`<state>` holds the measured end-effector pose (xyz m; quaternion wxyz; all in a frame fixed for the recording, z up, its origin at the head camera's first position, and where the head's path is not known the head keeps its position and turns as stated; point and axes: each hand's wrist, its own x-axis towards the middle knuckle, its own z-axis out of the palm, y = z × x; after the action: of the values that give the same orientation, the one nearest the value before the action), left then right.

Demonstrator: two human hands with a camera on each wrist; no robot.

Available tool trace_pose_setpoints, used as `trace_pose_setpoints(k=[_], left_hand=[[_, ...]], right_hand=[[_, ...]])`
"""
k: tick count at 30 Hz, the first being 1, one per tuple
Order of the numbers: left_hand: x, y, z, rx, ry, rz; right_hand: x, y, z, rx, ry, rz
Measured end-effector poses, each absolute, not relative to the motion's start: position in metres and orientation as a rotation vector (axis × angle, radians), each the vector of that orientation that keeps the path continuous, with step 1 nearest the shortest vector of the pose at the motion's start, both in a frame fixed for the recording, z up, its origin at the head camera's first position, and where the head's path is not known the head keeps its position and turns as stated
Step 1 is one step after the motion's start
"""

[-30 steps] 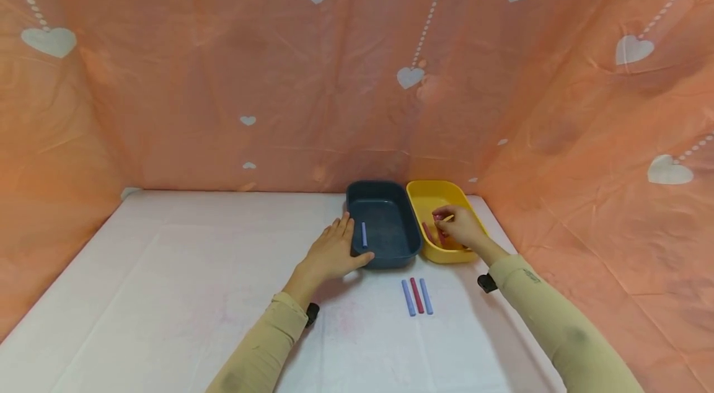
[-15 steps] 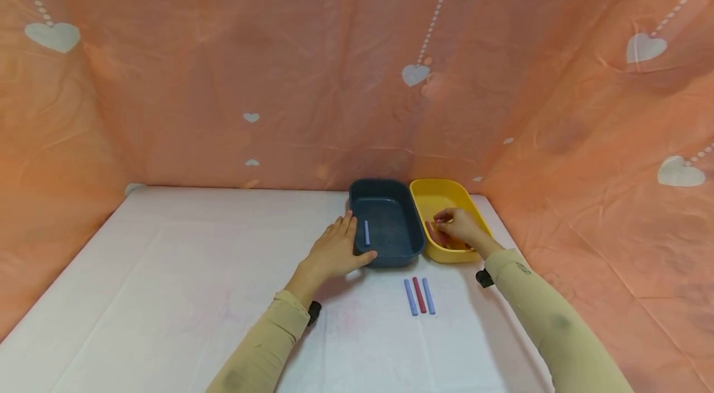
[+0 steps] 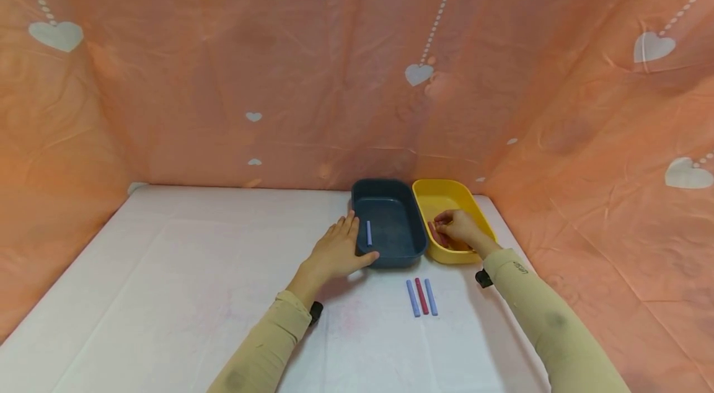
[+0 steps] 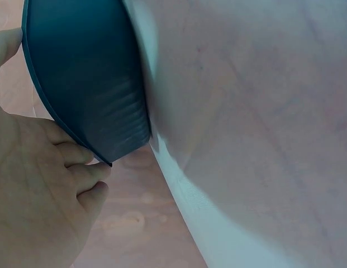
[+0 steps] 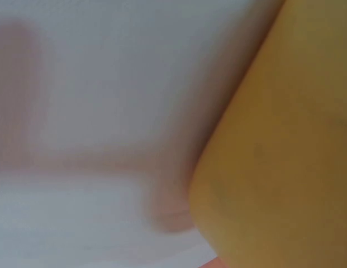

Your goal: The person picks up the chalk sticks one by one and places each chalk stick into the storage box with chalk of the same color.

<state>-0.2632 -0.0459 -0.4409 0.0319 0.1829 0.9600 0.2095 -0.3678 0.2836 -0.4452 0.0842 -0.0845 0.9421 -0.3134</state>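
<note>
My left hand (image 3: pixel 334 250) rests on the near left corner of a dark blue tray (image 3: pixel 397 261), fingers extended along its rim and thumb over the front edge. A blue-violet chalk stick (image 3: pixel 369 233) lies inside that tray. My right hand (image 3: pixel 463 229) reaches into the yellow tray (image 3: pixel 454 256) with thumb and fingers pinched together low over the bottom, on a red chalk stick mostly hidden beneath them. Another red chalk stick (image 3: pixel 433 232) lies beside the fingertips. The left wrist view shows my fingers at the tray rim (image 4: pixel 67 129); the right wrist view shows only the yellow tray's outside.
In front of the trays, two blue-violet chalk sticks (image 3: pixel 413 298) flank a red one (image 3: pixel 421 295) on the white cloth (image 3: pixel 167 269). Both trays stand side by side near the back edge. Orange curtains (image 3: pixel 223 70) with white hearts enclose the table's back and sides.
My right hand has lowered a little into the yellow tray, bringing the pinched red chalk stick down. My left hand stays on the blue tray. The head view has shifted slightly.
</note>
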Motion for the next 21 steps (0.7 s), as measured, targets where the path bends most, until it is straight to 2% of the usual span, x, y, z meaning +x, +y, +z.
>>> trace_pose_setpoints(k=[21], left_hand=[[-0.2628,-0.0441,-0.4387,0.562,2.958,0.613]], right_hand=[[-0.3624,0.2856,-0.441,-0.264,2.807,-0.882]])
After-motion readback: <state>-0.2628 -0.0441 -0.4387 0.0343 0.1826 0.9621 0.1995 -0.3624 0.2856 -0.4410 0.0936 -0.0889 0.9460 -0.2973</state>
